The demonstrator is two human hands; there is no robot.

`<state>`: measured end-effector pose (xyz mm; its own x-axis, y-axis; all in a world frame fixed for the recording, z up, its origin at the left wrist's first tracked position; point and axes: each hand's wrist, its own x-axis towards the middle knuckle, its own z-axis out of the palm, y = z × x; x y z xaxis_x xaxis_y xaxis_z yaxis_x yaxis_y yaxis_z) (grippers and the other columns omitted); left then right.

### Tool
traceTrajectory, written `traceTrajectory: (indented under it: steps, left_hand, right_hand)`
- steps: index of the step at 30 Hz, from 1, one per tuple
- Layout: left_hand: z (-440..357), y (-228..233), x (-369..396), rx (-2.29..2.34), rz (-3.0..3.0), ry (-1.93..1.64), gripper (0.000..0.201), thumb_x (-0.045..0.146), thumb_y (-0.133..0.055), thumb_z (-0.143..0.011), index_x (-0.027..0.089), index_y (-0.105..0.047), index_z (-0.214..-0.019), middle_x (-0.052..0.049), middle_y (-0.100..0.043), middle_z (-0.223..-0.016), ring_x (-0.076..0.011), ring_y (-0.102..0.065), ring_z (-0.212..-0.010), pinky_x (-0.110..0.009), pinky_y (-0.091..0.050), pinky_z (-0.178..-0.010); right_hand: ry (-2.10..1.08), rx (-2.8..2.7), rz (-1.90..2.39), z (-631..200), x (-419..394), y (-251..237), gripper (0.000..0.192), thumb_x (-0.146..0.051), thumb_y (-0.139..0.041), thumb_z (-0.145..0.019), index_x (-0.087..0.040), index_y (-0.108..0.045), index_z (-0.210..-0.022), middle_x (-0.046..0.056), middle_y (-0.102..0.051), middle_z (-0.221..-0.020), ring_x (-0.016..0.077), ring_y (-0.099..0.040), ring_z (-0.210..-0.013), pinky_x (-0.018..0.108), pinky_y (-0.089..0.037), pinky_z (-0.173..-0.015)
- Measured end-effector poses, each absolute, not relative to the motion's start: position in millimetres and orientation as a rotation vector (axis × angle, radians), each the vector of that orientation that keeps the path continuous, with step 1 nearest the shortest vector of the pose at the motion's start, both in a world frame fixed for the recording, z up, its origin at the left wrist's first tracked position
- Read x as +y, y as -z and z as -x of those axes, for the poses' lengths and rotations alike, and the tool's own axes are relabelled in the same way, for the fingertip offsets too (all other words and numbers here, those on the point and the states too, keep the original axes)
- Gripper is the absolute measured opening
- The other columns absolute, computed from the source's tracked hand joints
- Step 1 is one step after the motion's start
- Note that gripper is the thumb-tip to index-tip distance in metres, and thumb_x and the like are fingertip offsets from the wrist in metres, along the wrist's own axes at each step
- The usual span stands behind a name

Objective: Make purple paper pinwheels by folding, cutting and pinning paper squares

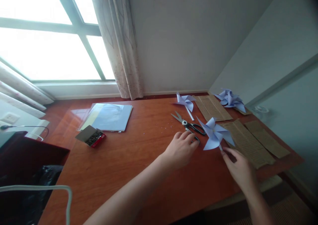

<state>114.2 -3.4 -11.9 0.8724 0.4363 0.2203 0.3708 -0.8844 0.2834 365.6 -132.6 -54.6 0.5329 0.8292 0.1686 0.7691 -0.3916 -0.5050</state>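
Note:
A pale lilac paper pinwheel (214, 133) is tilted up just above the table, its white stick pinched in my right hand (239, 167). To its left lie scissors (185, 123) with black-and-white handles and parted blades pointing away from me. My left hand (181, 149) is over their nearer handle loop, fingers curled around it; the fingertips are partly hidden. Behind the scissors rests a second pinwheel (185, 101) on a white stick. More folded paper pinwheels (230, 99) are piled at the far right corner.
Brown corrugated cardboard pieces (250, 143) cover the table's right side. A small open red box (91, 137) of dark metal bits and a stack of paper sheets (108, 116) are at the left. White paper scraps (162, 128) dot the wooden table (119, 165). A pale bent tube (68, 198) crosses the lower left.

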Motion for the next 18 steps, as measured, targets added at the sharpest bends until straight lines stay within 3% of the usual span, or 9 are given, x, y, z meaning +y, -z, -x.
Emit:
traceTrajectory:
  steps: [3, 6, 10, 18]
  left_hand:
    - [-146, 19, 22, 0.63, -2.861, -0.416, 0.032, 0.024, -0.047, -0.098, 0.02, -0.059, -0.127, -0.009, -0.058, -0.139, -0.027, -0.046, -0.133, -0.044, -0.038, -0.108]
    - [-165, 24, 41, 0.612, -2.876, -0.4, 0.034, 0.027, -0.055, -0.094, 0.02, -0.061, -0.127, -0.009, -0.063, -0.133, -0.0292, -0.047, -0.132, -0.048, -0.034, -0.11]
    - [-172, 21, 53, 0.595, -2.894, -0.337, 0.027, 0.025, -0.056, -0.092, 0.021, -0.066, -0.117, -0.01, -0.068, -0.121, -0.0285, -0.056, -0.12, -0.047, -0.038, -0.103]
    - [-135, 1, 36, 0.648, -2.932, -0.163, 0.017, 0.016, -0.053, -0.093, 0.017, -0.069, -0.1, -0.013, -0.069, -0.105, -0.027, -0.06, -0.099, -0.04, -0.043, -0.083]
  right_hand:
    - [-0.155, -1.301, 2.221, -364, -129, 56, 0.047, -0.055, -0.053, -0.084, -0.016, -0.076, -0.098, 0.017, -0.077, -0.107, 0.0339, -0.072, -0.095, 0.042, -0.056, -0.08]
    - [-0.149, -1.301, 2.196, -366, -129, 57, 0.046, -0.053, -0.054, -0.085, -0.016, -0.077, -0.098, 0.017, -0.077, -0.106, 0.0325, -0.073, -0.091, 0.04, -0.057, -0.076]
    - [-0.168, -1.307, 2.167, -369, -131, 58, 0.044, -0.054, -0.055, -0.086, -0.017, -0.076, -0.097, 0.016, -0.078, -0.103, 0.0309, -0.073, -0.085, 0.039, -0.057, -0.071]
    - [-0.235, -1.345, 2.19, -363, -124, 61, 0.041, -0.051, -0.055, -0.088, -0.017, -0.074, -0.1, 0.016, -0.077, -0.109, 0.0317, -0.073, -0.091, 0.042, -0.056, -0.079]
